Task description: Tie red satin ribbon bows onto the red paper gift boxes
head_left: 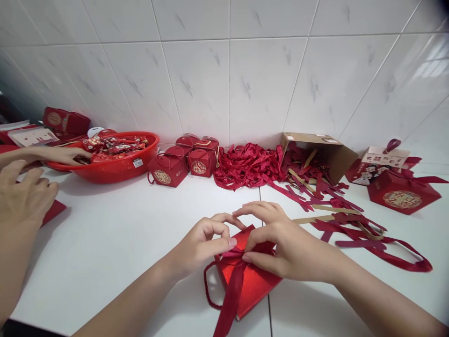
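A shiny red gift box [259, 285] lies tilted on the white table in front of me, with a twisted red cord handle [207, 285] looping out at its left. Dark red ribbon [233, 290] crosses its top, and one long tail hangs over the near side. My left hand [210, 236] pinches the ribbon between thumb and fingers at the left of the crossing. From the right, my right hand [284, 243] closes thumb and index finger on the ribbon at the middle of the box. Its other fingers arch over the far edge. The ribbon between the fingertips is partly hidden.
At the left, a co-worker's hand [73, 155] reaches into a red basin [115, 164] of wrapped sweets; another hand [26, 194] is nearer. Small red boxes [170, 168], a ribbon heap [249, 164], a tipped cardboard box [336, 157] spilling strips, and a bow-tied box [403, 192] line the wall.
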